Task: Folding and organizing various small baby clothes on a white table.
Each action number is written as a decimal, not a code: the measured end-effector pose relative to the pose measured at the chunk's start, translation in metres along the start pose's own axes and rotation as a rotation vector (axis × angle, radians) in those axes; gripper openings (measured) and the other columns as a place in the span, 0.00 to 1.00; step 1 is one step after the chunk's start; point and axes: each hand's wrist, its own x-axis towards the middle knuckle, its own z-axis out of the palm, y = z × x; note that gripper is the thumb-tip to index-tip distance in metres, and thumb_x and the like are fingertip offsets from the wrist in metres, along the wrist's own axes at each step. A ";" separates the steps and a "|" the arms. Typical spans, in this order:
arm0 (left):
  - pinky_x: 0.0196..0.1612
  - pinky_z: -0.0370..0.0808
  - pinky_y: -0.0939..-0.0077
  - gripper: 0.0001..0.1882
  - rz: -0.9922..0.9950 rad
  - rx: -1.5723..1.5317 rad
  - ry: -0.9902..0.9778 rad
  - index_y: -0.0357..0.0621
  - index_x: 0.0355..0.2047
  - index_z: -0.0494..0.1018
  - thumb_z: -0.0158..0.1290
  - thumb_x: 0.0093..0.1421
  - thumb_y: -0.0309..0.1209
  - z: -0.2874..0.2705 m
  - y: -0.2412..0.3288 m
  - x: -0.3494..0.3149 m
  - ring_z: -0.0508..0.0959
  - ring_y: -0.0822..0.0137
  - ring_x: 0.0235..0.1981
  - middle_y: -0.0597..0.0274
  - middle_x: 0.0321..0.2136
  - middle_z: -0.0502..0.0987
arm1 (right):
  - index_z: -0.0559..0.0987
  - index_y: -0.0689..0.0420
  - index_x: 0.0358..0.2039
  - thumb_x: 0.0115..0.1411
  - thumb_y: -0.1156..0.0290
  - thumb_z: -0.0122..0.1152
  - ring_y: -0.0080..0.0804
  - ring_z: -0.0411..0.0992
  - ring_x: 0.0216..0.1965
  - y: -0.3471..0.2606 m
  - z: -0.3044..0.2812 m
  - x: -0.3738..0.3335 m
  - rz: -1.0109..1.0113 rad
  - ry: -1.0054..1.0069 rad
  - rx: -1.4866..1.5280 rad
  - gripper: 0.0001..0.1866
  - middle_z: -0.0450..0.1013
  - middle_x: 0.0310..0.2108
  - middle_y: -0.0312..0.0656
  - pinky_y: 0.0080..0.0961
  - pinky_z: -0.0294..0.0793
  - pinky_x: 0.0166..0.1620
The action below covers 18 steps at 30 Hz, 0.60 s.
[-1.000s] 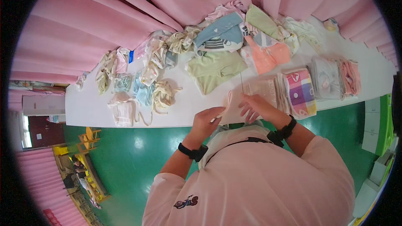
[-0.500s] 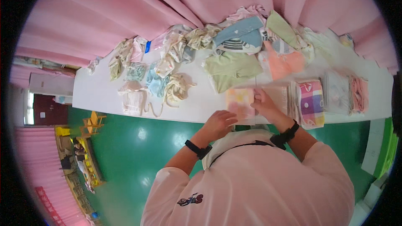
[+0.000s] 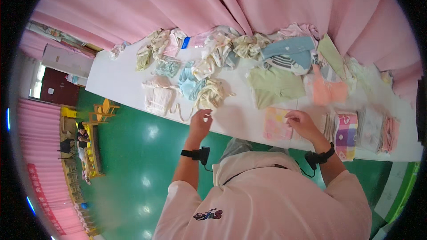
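Your right hand (image 3: pixel 301 123) rests with loose, spread fingers on the folded pink-and-yellow checked cloth (image 3: pixel 276 123), which lies flat at the near edge of the white table (image 3: pixel 120 84). It presses the cloth and does not grip it. Your left hand (image 3: pixel 201 121) is unclenched and holds nothing; its fingertips hover just beside the cream garment with loose ties (image 3: pixel 209 95).

Risks from this position:
- The folded cloth sits close to the near edge. A sideways push likely slides it off onto the green floor (image 3: pixel 133 160).
- The ties trail toward the left hand. Snagging one probably drags the unsorted pile (image 3: pixel 191 80) along.
- The finished stacks (image 3: pixel 346 131) lie just right of the cloth; a careless sweep can topple them.
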 end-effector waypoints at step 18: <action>0.51 0.71 0.45 0.29 0.116 0.466 -0.040 0.51 0.56 0.74 0.60 0.51 0.37 -0.083 -0.112 0.092 0.71 0.46 0.53 0.55 0.50 0.72 | 0.74 0.57 0.55 0.49 0.66 0.72 0.52 0.67 0.58 -0.027 0.096 0.096 -0.141 0.450 -0.868 0.32 0.70 0.53 0.52 0.41 0.67 0.63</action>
